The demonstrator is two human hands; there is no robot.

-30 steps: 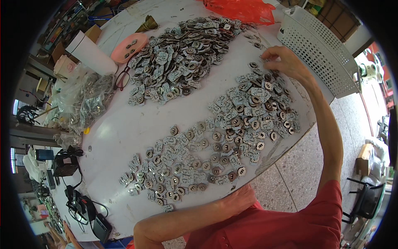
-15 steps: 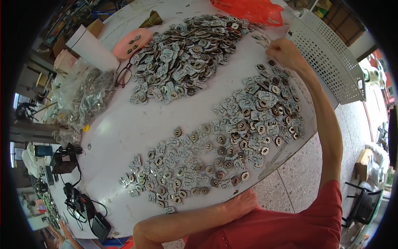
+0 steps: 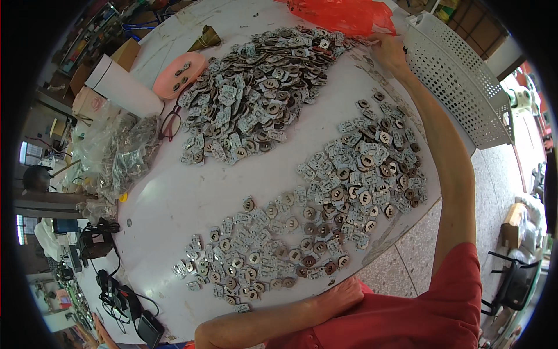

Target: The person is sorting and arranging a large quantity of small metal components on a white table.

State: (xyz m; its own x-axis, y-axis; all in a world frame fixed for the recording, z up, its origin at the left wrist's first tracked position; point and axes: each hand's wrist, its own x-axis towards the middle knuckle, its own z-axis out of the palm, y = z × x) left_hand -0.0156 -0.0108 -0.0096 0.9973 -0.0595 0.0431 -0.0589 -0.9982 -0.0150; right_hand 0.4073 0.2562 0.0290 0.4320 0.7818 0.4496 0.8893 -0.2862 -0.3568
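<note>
A large heap of small flat metal pieces (image 3: pixel 256 87), silvery plates and brownish slotted discs, lies on the far part of the white table. My right hand (image 3: pixel 388 53) reaches to the heap's far right tip, beside a red plastic bag (image 3: pixel 349 16). Its fingers are curled and partly hidden; whatever they hold does not show. Nearer to me, a looser spread of the same kind of pieces (image 3: pixel 343 192) runs along the right and front edge. My left hand (image 3: pixel 344 295) rests low at the table's front edge against my red shirt, fingers hidden, away from the pieces.
A white perforated basket (image 3: pixel 459 81) stands at the right edge. Far left are a pink dish (image 3: pixel 168 87) holding a few pieces, a white cylinder (image 3: pixel 116 81), glasses (image 3: pixel 171 123) and clear plastic bags (image 3: pixel 116 145). Black cables and adapters (image 3: pixel 122 296) lie at the left.
My right hand has moved farther away, toward the heap's tip and the red bag. Loose pieces that lay beside it are no longer there. My left hand stays at the table edge.
</note>
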